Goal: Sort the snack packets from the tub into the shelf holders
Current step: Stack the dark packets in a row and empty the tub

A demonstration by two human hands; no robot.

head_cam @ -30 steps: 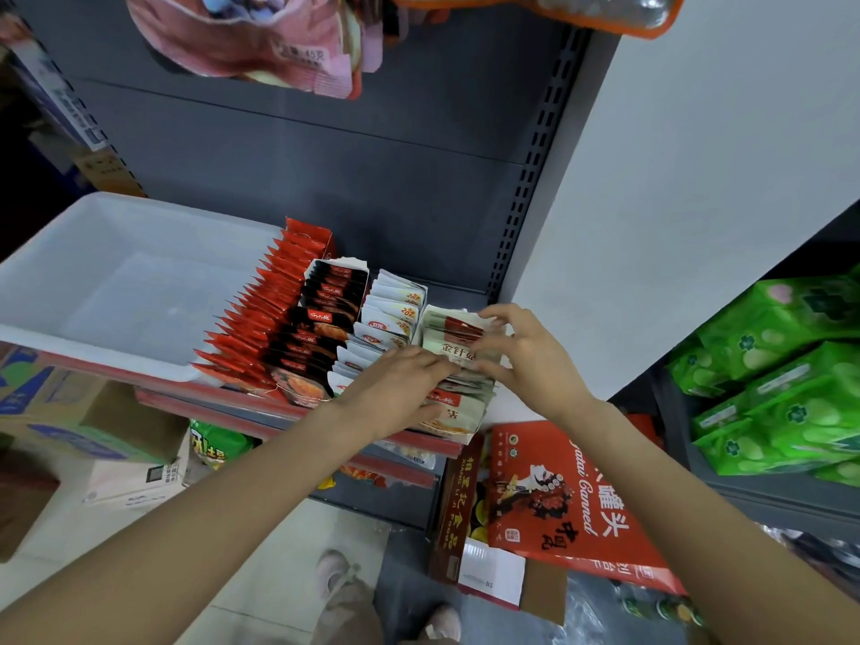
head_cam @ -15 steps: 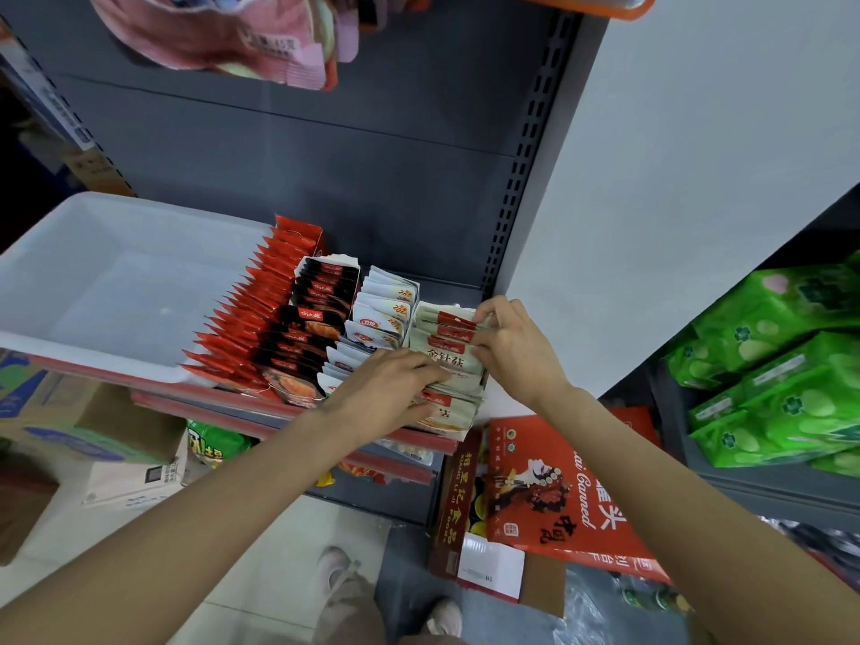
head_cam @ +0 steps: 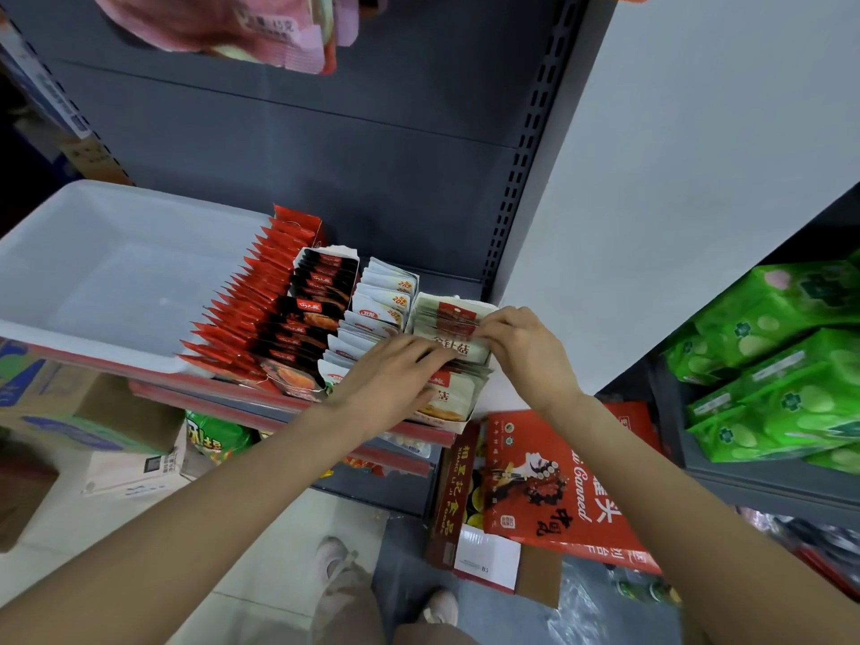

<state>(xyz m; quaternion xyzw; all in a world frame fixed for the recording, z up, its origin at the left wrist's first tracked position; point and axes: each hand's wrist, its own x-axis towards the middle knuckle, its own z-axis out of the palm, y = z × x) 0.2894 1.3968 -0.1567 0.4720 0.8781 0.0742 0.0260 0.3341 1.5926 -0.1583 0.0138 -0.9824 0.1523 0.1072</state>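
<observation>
Four rows of packets stand in shelf holders: red packets (head_cam: 260, 309), black packets (head_cam: 316, 314), white packets (head_cam: 381, 309) and beige packets (head_cam: 446, 318) at the right end. My left hand (head_cam: 391, 379) lies across the front of the beige row, its fingers stretched out and pressing on the packets. Just behind them, my right hand (head_cam: 521, 351) pinches the tops of the beige packets at their right edge. The white plastic tub (head_cam: 93, 356) sits on the shelf to the left, and no packets show inside it.
A white side panel (head_cam: 675, 179) rises right of the holders. Green packs (head_cam: 782, 365) fill the neighbouring shelf. A red carton (head_cam: 549, 481) and cardboard boxes (head_cam: 70, 412) stand on the floor below. Pink bags (head_cam: 223, 25) hang overhead.
My right hand has come in from the row's right side onto the tops of the beige packets. My left hand has stayed pressed on the front of that row.
</observation>
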